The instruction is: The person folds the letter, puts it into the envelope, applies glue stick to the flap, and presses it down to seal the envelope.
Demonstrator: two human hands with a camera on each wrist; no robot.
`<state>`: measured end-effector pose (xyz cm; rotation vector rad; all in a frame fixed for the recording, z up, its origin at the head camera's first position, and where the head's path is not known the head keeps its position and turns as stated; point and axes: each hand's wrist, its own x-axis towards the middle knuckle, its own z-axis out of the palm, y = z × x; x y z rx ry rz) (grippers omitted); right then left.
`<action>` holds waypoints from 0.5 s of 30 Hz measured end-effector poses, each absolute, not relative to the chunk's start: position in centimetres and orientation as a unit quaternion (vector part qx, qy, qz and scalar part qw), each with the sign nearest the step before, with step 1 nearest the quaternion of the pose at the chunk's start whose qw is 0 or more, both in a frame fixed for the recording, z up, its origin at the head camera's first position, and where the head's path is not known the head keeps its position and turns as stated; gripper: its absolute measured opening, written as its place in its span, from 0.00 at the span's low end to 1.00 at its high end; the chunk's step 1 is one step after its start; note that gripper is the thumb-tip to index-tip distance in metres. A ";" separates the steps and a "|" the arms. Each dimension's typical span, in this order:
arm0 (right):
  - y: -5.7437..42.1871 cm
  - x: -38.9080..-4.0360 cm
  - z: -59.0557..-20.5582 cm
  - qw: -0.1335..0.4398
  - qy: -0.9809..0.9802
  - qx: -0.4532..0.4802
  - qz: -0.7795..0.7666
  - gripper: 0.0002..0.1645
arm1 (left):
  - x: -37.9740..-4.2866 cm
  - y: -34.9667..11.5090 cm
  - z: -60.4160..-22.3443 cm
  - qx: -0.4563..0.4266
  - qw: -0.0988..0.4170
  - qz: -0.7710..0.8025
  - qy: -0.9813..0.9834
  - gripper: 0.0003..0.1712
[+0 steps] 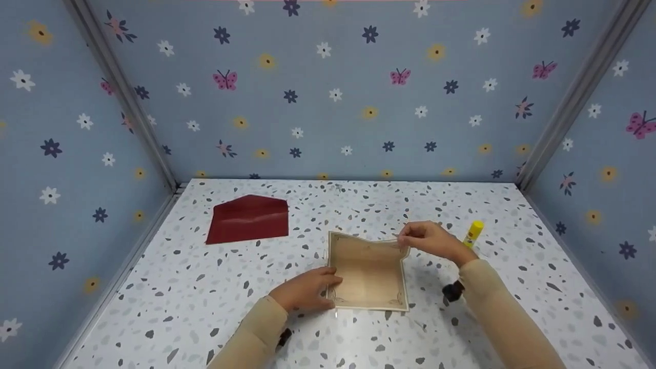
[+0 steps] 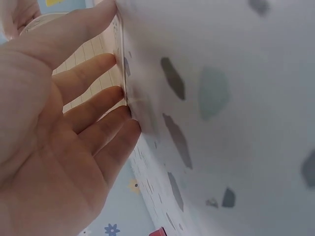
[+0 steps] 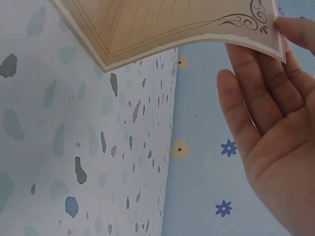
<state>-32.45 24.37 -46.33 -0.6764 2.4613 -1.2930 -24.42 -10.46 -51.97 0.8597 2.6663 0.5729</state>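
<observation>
A tan sheet of lined letter paper [image 1: 366, 277] with a decorated border lies on the table in front of me, its far edge bowed upward. My right hand [image 1: 433, 240] pinches the far right corner between thumb and fingers; in the right wrist view that corner of the sheet [image 3: 162, 22] is lifted off the tabletop. My left hand [image 1: 306, 290] rests at the sheet's left edge, fingers spread and relaxed. Its fingertips [image 2: 106, 61] touch the paper and the table in the left wrist view.
A dark red envelope [image 1: 249, 223] with its flap opened out lies at the back left of the speckled white table [image 1: 179, 297]. A yellow glue stick [image 1: 475, 231] is just beyond my right wrist. Flower-patterned walls [image 1: 333, 102] enclose the back and sides.
</observation>
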 end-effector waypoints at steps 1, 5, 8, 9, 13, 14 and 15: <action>24.4 -32.4 -46.3 0.148 0.850 -0.236 -0.446 0.14 | -24.5 -10.5 -52.0 0.299 0.140 0.200 0.923 0.36; 24.6 -31.9 -46.4 0.185 0.847 -0.249 -0.432 0.14 | -24.6 -10.6 -52.1 0.302 0.139 0.203 0.921 0.36; 24.7 -31.6 -46.4 0.206 0.847 -0.264 -0.413 0.12 | -24.6 -10.6 -52.2 0.307 0.139 0.205 0.919 0.34; 24.8 -31.5 -46.5 0.211 0.847 -0.268 -0.407 0.11 | -24.6 -10.6 -52.2 0.310 0.137 0.206 0.918 0.34; 24.8 -31.3 -46.6 0.218 0.848 -0.283 -0.392 0.10 | -24.5 -10.6 -52.2 0.319 0.128 0.199 0.918 0.33; 24.7 -31.3 -46.6 0.220 0.847 -0.286 -0.390 0.10 | -24.5 -10.6 -52.2 0.319 0.126 0.195 0.919 0.33; 24.7 -31.2 -46.7 0.223 0.846 -0.288 -0.389 0.10 | -24.5 -10.6 -52.2 0.319 0.124 0.192 0.920 0.34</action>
